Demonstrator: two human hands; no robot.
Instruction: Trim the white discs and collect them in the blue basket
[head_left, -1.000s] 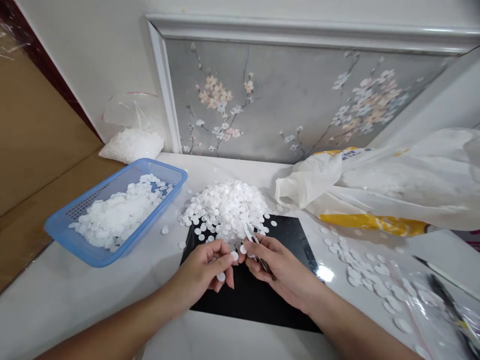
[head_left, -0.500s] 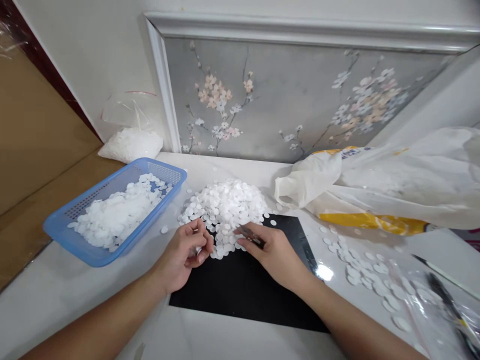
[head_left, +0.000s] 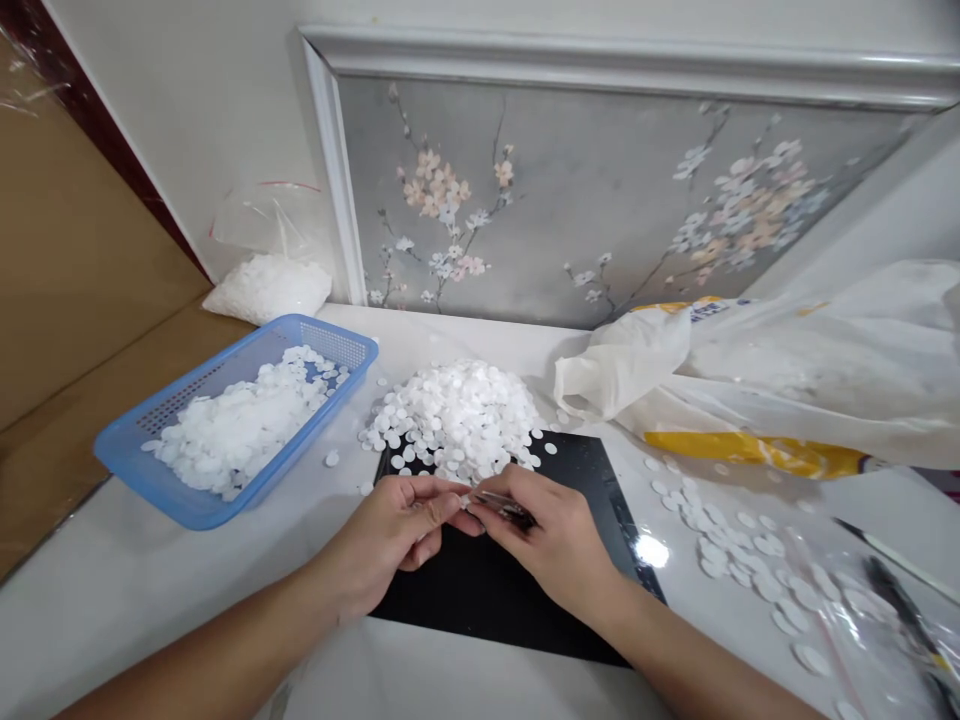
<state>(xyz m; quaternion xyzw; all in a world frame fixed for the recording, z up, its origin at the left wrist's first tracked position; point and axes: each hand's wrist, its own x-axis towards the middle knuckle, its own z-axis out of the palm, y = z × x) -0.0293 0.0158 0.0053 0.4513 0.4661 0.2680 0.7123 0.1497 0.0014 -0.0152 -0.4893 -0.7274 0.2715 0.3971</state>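
Observation:
A heap of small white discs [head_left: 472,410] lies on the back part of a black mat [head_left: 510,600] and on the white table behind it. Just in front of the heap, my left hand [head_left: 409,530] is closed, thumb and fingers pinched on something too small to make out, perhaps a disc. My right hand [head_left: 555,540] holds a small dark metal tool [head_left: 506,505], whose tip meets the left fingertips. Both hands are over the mat.
On the left stands a blue basket [head_left: 315,430] with white discs, a clear bag of white pieces [head_left: 270,288] behind it. A large white plastic bag [head_left: 795,400] lies at the right. Loose discs [head_left: 739,545], a clear bag and pen-like tools lie at the front right.
My hands have come together in front of the heap, and the left fingers have closed in a pinch. The right hand still holds the tool, now drawn slightly towards me.

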